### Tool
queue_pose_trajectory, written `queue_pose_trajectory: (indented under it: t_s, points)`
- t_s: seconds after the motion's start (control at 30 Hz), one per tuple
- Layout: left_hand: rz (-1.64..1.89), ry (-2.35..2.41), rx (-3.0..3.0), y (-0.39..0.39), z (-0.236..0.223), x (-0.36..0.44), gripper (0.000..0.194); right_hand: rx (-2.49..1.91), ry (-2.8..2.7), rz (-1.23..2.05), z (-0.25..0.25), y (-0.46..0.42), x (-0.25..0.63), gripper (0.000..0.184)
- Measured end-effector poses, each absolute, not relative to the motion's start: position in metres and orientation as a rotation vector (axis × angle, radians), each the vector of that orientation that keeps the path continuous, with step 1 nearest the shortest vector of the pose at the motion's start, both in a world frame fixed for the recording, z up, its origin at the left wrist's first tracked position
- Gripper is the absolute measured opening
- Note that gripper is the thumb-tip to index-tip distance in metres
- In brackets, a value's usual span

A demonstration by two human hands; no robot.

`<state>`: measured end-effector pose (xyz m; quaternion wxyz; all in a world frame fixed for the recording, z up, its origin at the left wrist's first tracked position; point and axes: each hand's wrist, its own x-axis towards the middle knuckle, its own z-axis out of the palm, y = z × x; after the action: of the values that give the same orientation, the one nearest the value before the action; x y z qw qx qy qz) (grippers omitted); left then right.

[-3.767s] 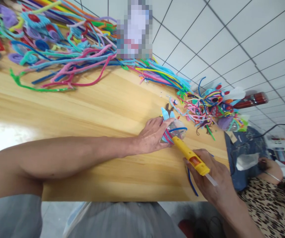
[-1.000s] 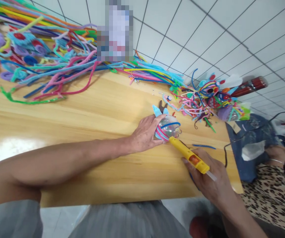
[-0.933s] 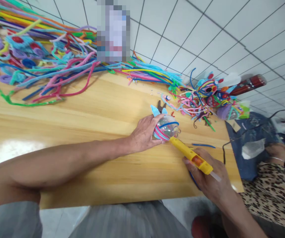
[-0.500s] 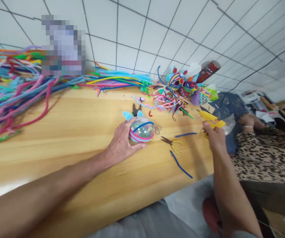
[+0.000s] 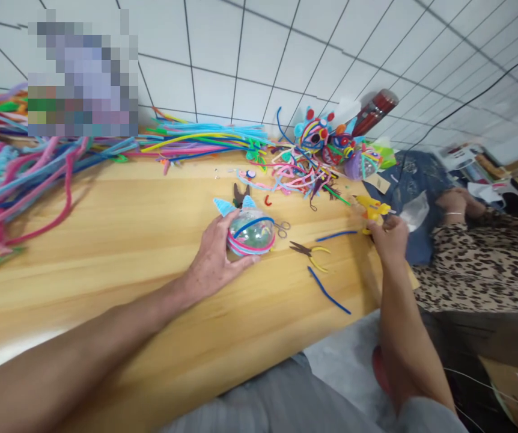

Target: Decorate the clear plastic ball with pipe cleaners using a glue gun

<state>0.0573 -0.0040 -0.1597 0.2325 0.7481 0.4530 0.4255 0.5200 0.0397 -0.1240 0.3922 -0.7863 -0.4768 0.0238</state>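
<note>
My left hand (image 5: 214, 255) curls round a clear plastic ball (image 5: 253, 231) on the table. Pink, light-blue and dark-blue pipe cleaners band the ball, and two light-blue ear shapes (image 5: 225, 206) stand on top. At the table's right side, my right hand (image 5: 389, 237) is closed on a yellow glue gun (image 5: 375, 208), its nozzle toward the left; the fingers hide part of the handle. Between the hands lie small scissors (image 5: 282, 228), yellow-handled pliers (image 5: 308, 249) and two dark-blue pipe cleaner pieces (image 5: 329, 291). Dark pliers (image 5: 241, 193) lie behind the ball.
Bundles of coloured pipe cleaners (image 5: 38, 180) spread over the left and back of the table (image 5: 128, 240). Several decorated balls (image 5: 315, 135) stand at the back right near a red cylinder (image 5: 378, 114). A person in leopard print (image 5: 479, 261) sits at the right.
My right hand has lowered the glue gun toward the table and changed its hold. The left hand stays on the ball. The whole view has shifted slightly.
</note>
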Motion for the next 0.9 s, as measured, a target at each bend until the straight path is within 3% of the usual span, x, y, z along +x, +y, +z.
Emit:
queue_pose_trajectory:
  t_s: [0.1,0.23,0.47,0.67,0.9]
  points:
    - [1.150,1.227,2.070,-0.003,-0.160,0.057,0.098,-1.893,-1.530,-0.163,-0.117,-0.002,0.488,0.038]
    - [1.167,1.246,2.057,-0.003,-0.161,0.056,0.099,-1.752,-2.008,0.152,-0.108,-0.048,0.424,0.024]
    - [1.192,1.250,2.058,-0.003,-0.163,0.057,0.096,-1.834,-2.281,0.176,-0.115,-0.090,0.378,0.018]
    - [1.191,1.245,2.050,-0.002,-0.162,0.056,0.092,-1.905,-1.954,0.485,-0.107,-0.091,0.378,0.017]
    - [1.180,1.255,2.059,0.000,-0.164,0.055,0.094,-1.735,-1.201,0.898,-0.086,-0.040,0.415,0.036]
